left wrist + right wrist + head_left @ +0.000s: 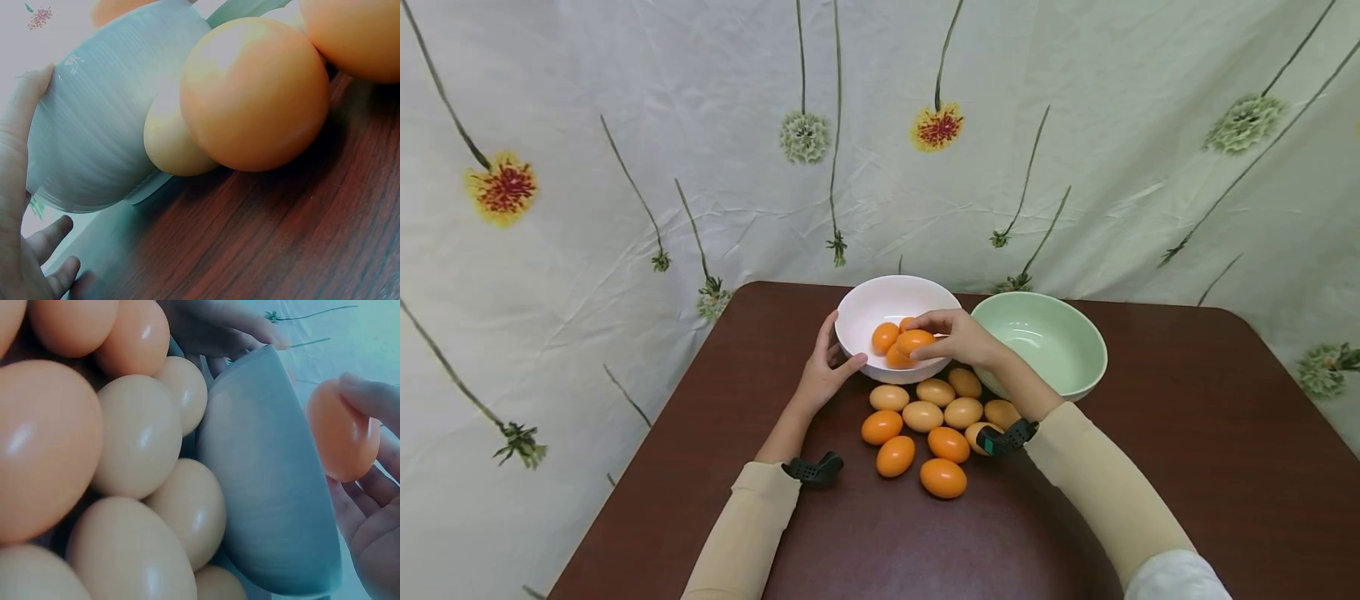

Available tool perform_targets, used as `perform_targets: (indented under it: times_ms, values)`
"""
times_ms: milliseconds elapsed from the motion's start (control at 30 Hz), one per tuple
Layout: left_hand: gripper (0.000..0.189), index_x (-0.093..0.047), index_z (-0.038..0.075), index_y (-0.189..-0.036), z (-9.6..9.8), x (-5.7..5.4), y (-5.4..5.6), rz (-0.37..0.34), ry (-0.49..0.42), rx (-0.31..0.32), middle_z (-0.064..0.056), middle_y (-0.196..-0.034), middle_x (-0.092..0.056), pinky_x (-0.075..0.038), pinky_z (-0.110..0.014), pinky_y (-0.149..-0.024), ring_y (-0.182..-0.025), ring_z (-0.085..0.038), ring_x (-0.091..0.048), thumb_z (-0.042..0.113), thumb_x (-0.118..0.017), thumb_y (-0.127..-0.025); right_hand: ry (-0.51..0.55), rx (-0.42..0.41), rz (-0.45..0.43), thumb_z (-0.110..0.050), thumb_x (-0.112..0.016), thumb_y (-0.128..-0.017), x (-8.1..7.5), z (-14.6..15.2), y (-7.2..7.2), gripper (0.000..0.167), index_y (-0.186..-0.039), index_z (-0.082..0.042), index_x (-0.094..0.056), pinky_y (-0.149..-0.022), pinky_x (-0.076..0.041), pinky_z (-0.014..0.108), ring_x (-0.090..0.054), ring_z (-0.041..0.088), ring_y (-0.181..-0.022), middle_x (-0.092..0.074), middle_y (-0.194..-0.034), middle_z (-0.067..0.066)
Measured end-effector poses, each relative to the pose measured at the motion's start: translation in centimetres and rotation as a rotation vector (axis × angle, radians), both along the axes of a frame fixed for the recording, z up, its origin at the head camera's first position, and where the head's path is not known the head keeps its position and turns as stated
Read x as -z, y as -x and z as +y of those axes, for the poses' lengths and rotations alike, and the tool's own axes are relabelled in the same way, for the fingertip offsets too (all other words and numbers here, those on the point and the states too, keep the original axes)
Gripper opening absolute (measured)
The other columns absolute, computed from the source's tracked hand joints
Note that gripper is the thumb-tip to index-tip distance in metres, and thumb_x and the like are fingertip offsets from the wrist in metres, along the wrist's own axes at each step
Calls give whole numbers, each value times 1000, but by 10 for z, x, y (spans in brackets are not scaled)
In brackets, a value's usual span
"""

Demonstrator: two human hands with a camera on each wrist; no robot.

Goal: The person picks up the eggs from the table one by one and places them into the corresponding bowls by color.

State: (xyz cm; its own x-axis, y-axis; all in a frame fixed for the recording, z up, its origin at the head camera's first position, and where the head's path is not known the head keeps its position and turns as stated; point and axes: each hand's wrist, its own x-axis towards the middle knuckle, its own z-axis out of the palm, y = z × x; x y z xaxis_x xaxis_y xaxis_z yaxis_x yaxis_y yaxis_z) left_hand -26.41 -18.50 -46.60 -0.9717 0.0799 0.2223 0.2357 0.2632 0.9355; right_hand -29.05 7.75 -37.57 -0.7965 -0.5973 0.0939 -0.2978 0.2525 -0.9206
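A white bowl [868,307] stands at the far side of the table, with several orange eggs [884,337] inside. My left hand [820,379] grips its left side, thumb at the front rim and fingers along the outer wall. Over the bowl, my right hand [964,340] pinches an orange egg [340,434] between thumb and fingers. In the left wrist view, the thumb lies against the bowl's outside [106,119] while other fingers show lower down. Just in front of the bowl lie several light-brown eggs [922,416], and nearer to me several orange eggs [896,457].
A light green bowl [1045,333] stands right of the white one, partly behind my right forearm. Both sit on a dark reddish-brown table [1187,417]. A pale cloth with printed flowers [737,108] hangs behind the table's far edge.
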Motion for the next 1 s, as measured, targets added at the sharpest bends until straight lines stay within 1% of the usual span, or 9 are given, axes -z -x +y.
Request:
perform_targets:
  times_ms: [67, 167, 367, 500, 667, 800, 900, 1000]
  values:
    - [91, -13, 24, -157, 0, 1, 0, 2, 1, 5, -7, -161, -17, -32, -56, -107, -136, -38, -37, 36, -71, -88, -4, -1, -2, -3, -77, -81, 3, -4, 3, 39, -118, 5, -66, -94, -47, 32, -59, 25, -110, -64, -122, 17]
    - [91, -13, 26, -157, 0, 1, 1, 1, 5, 7, -7, -161, -16, -32, -57, -107, -136, -39, -37, 37, -71, -88, -29, 7, 2, -3, -77, -81, 4, -9, 5, 40, -118, 5, -66, -93, -47, 32, -60, 25, -107, -65, -120, 17]
    - [90, -13, 25, -157, 0, -1, 1, -1, 16, 3, -7, -161, -17, -31, -58, -107, -136, -38, -37, 37, -70, -88, -100, 19, 47, -7, -78, -80, 5, -16, 10, 37, -114, 4, -68, -96, -46, 35, -61, 25, -106, -68, -114, 14]
    - [89, -12, 27, -157, 0, 0, 1, -12, 12, 6, -6, -161, -16, -31, -56, -108, -137, -37, -36, 33, -69, -90, -179, 3, 93, -10, -79, -80, 9, -19, 14, 36, -113, 2, -69, -96, -46, 35, -60, 24, -105, -68, -113, 12]
    - [87, -10, 27, -157, 0, 1, 1, -15, 8, 12, -7, -162, -13, -28, -57, -109, -138, -38, -34, 27, -66, -92, -317, -19, 144, -15, -79, -81, 8, -21, 13, 35, -112, -2, -71, -93, -45, 33, -58, 21, -101, -67, -112, 9]
    - [88, -11, 27, -157, 0, 1, 1, -16, 8, 8, -6, -162, -13, -29, -56, -109, -138, -38, -34, 31, -68, -91, -377, -23, 154, -16, -79, -81, 7, -22, 12, 36, -114, -3, -71, -94, -44, 34, -56, 22, -104, -66, -116, 9]
    - [88, -13, 27, -157, 0, 2, 1, -11, 10, -1, -7, -161, -16, -30, -56, -108, -137, -38, -36, 35, -70, -89, -392, -13, 151, -16, -79, -81, 8, -23, 12, 36, -113, -4, -71, -98, -43, 36, -56, 24, -110, -64, -121, 11]
    - [89, -15, 27, -156, 0, 2, 1, 0, 9, -4, -8, -161, -18, -32, -57, -107, -136, -39, -38, 36, -71, -88, -411, -9, 164, -16, -80, -81, 8, -23, 12, 34, -111, -4, -71, -99, -43, 37, -56, 25, -111, -64, -120, 11]
